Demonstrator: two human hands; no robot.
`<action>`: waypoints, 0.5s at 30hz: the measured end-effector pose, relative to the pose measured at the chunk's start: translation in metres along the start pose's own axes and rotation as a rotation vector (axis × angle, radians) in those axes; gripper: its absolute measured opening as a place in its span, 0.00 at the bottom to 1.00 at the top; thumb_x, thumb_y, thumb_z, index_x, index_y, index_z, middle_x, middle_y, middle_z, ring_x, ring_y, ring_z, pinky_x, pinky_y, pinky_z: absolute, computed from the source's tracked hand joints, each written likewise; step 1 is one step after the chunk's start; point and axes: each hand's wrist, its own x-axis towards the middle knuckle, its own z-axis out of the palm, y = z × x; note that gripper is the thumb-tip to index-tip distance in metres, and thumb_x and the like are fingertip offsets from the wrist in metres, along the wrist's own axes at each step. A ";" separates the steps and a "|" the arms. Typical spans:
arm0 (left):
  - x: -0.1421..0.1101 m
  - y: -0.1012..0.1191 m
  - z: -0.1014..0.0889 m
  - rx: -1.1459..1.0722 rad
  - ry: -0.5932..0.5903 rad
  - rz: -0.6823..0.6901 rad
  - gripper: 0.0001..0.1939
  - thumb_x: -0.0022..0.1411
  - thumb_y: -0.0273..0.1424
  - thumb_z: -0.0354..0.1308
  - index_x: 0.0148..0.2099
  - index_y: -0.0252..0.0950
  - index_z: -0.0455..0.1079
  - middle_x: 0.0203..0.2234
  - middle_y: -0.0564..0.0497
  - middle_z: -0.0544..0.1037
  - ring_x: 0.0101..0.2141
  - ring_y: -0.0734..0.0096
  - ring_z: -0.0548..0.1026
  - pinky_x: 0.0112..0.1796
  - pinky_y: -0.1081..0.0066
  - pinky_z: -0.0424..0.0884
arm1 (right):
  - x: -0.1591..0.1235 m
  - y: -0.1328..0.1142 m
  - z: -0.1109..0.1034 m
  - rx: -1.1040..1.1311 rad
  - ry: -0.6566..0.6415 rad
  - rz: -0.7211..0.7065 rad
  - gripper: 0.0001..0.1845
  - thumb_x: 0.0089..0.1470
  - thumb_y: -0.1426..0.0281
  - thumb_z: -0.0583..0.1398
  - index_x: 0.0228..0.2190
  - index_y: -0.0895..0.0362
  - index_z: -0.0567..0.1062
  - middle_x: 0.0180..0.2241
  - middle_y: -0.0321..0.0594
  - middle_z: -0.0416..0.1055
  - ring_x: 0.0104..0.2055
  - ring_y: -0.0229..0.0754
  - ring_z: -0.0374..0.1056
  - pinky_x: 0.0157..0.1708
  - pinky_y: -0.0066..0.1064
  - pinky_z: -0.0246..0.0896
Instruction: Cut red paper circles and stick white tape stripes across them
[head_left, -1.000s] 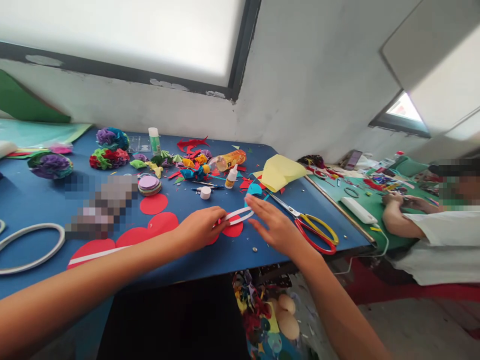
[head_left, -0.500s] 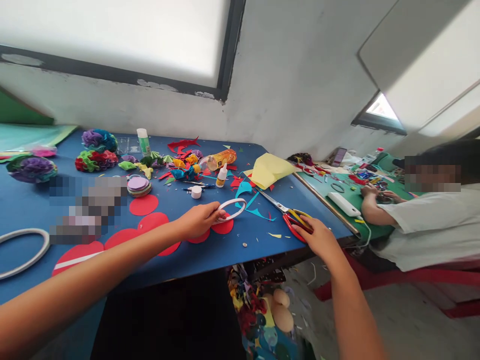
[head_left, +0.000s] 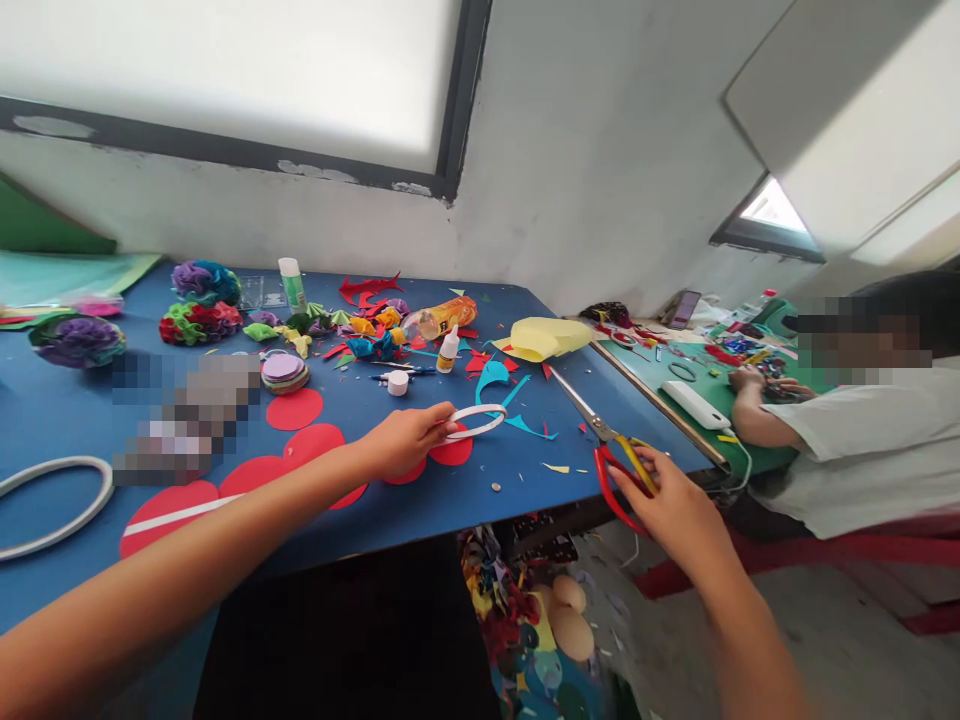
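Paper flowers (head_left: 201,322) are sitting at the back left of the blue counter (head_left: 442,505), near a glue stick (head_left: 292,287). An orange-labelled bottle (head_left: 442,318) is lying among torn scraps, with a small glue bottle (head_left: 448,350) standing just in front of it and a white cap (head_left: 397,382) resting nearby. Yellow paper (head_left: 546,339) is lying beyond that, and cyan scraps (head_left: 493,374) are cluttering the space between the two hands. A large white ring (head_left: 107,490) is lying at the far left, while red paper circles (head_left: 295,409) are running along under the left forearm, partly covered by it. Another person (head_left: 840,415) is sitting at the green counter on the right (bent over some bits of their own).

The left hand (head_left: 411,438) is pinching a small white ring (head_left: 480,409) by its near side, fingers drawn together, over a red circle. The right hand (head_left: 671,505) is curling around the red and yellow handles of the scissors (head_left: 604,428), whose blades are pointing towards the yellow paper; I can't tell which fingers are inside the loops.
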 end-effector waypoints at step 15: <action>0.006 -0.004 0.003 -0.183 0.048 -0.002 0.19 0.65 0.46 0.43 0.45 0.39 0.67 0.33 0.50 0.76 0.35 0.65 0.74 0.39 0.68 0.70 | -0.104 -0.038 -0.018 -0.073 -0.258 -0.120 0.25 0.50 0.56 0.56 0.48 0.52 0.68 0.48 0.47 0.74 0.42 0.55 0.74 0.35 0.43 0.70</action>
